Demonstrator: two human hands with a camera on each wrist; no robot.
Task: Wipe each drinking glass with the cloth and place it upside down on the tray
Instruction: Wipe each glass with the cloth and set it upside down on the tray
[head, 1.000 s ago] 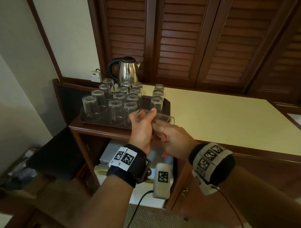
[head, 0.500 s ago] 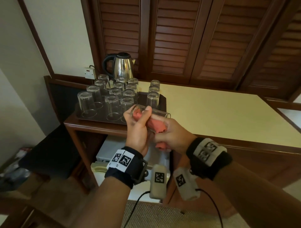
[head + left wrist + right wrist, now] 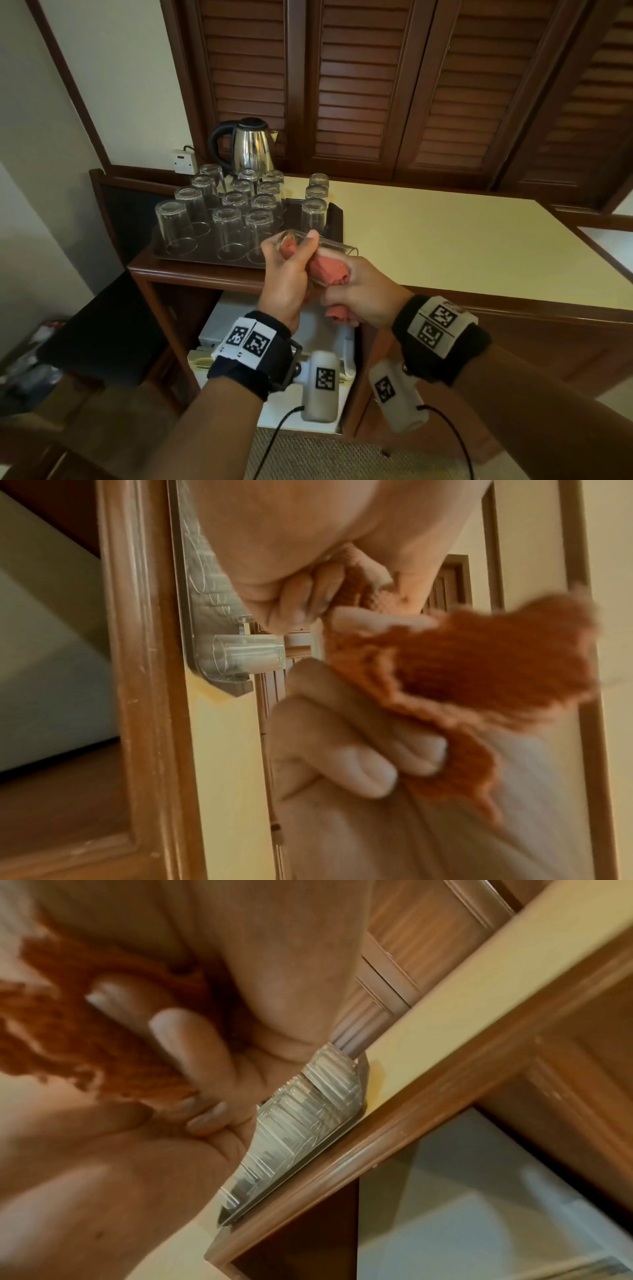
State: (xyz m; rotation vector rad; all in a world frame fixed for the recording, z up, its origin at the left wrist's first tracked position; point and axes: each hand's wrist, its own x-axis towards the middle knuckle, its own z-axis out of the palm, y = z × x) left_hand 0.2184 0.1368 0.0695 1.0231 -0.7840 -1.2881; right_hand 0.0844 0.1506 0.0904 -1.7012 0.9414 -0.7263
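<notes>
In the head view my left hand [image 3: 291,253] grips a clear drinking glass [image 3: 337,245] held on its side just in front of the tray [image 3: 205,261]. My right hand [image 3: 346,279] holds a pink cloth [image 3: 330,272] pushed into the glass's open end. Several glasses [image 3: 227,233] stand upside down on the dark tray. The left wrist view shows the cloth [image 3: 479,664] bunched in my right hand's fingers [image 3: 342,750], blurred. In the right wrist view the cloth [image 3: 68,1031] lies against my palm, with the tray's glasses [image 3: 301,1123] beyond.
A steel kettle [image 3: 253,147] stands behind the tray, beside a wall socket [image 3: 183,161]. The cream counter top [image 3: 445,240] stretches to the right of the tray. Louvred wooden doors close the back. Below the counter's edge a white appliance [image 3: 233,318] sits in an open compartment.
The pink cloth, hidden one second ago, now shows inside the glass, pushed in by my right hand. Both hands stay by the tray's front edge.
</notes>
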